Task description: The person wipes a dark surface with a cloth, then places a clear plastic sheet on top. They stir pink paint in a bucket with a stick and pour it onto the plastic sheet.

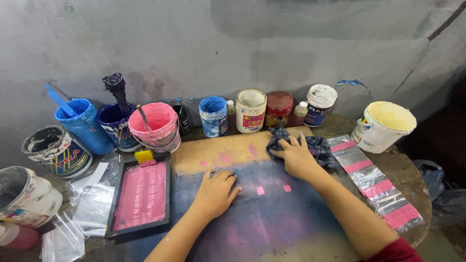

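Wall: a big grey wall point(194, 39) fills the back. It looks rough and has dark smudges and a paler patch near the top.
Crack: a thin dark line point(427, 43) runs down the wall on the right side.
Blue marks: small blue smears point(352, 83) sit low on the wall.
Table: a round wooden table point(412, 174) stands against the wall. Its edge is brown, worn and stained.
Floor: a dark bit of floor point(444, 242) shows at the bottom right, past the table's edge.
Corner: the far right side point(454, 121) is very dark and hard to see.
Light: soft, even light falls on the wall and table, with no strong shadows.
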